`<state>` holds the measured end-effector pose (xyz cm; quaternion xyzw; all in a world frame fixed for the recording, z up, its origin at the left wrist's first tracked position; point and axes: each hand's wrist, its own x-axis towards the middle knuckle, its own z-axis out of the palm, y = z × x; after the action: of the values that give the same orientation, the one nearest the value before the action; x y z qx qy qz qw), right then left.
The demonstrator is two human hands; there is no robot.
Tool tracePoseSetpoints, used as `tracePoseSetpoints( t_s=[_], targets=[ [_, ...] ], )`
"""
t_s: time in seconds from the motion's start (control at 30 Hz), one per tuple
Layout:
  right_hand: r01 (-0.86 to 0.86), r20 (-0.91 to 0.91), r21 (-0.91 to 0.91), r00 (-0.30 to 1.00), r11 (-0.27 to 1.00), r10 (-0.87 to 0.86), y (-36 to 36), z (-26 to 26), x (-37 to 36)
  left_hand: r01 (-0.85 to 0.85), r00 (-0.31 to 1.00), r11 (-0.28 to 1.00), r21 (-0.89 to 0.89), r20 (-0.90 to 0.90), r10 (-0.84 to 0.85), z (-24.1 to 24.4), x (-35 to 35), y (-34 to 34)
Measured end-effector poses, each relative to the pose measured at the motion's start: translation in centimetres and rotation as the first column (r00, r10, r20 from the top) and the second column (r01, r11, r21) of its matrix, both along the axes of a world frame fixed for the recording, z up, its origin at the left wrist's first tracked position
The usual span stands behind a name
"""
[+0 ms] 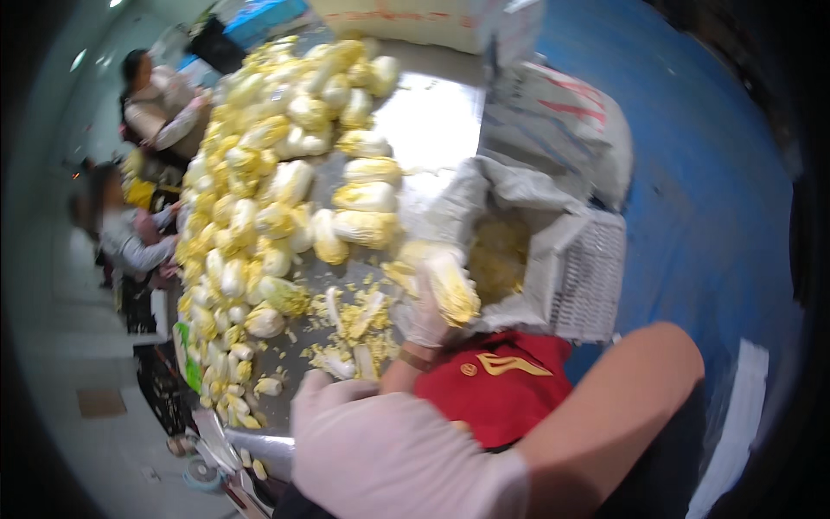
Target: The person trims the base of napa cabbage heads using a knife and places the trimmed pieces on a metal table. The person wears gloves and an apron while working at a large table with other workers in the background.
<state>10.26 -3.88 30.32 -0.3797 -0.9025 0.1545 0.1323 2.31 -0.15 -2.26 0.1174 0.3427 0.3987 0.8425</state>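
Observation:
My left hand, in a pale glove with a band at the wrist, holds a napa cabbage beside the opening of a white lined crate. Yellowish cabbage shows inside the crate. My right hand, also gloved, is large and close to the camera at the bottom; its grip is unclear. Several trimmed napa cabbages lie in a row on the metal table. Cut leaves and scraps lie just beyond my hands. A big heap of napa cabbages covers the table's far side.
Two people, one at the upper left and another below, are across the heap. A stuffed white sack with red markings stands beyond the crate on the blue floor. A pale box is at the table's top end.

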Motion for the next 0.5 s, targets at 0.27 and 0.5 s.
tracePoseSetpoints(
  t_s=[0.27, 0.5],
  targets=[
    [-0.11, 0.075, -0.011, 0.991, 0.994, 0.11, -0.8, 0.9, -1.2, 0.0, 0.999, 1.0, -0.023, -0.053, -0.001, -0.6, 0.4, 0.0],
    [-0.166, 0.06, -0.105, 0.983, 0.981, 0.172, 0.6, 0.2, -1.3, -0.036, 0.999, 0.999, -0.009, -0.006, 0.036, 0.3, 0.7, 0.3]
  ],
)
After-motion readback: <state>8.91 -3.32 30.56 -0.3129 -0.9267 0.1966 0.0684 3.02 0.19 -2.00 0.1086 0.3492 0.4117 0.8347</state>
